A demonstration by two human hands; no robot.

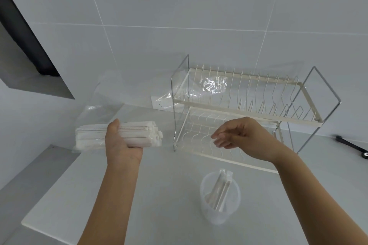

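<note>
The left hand (123, 141) grips a bundle of paper-wrapped straws (139, 135) from beneath, fingers curled round its middle, and both ends stick out past the palm. A clear plastic bag (103, 93) hangs around the bundle's far end and trails beyond the hand. To its right the right hand (239, 135) hovers with loosely curled fingers, holding nothing. Below that hand and nearer the person, a translucent cup (235, 201) stands on the table (169, 195) with a few wrapped straws (221, 189) inside. Just behind the right hand stands a two-tier dish rack (249, 105).
</note>
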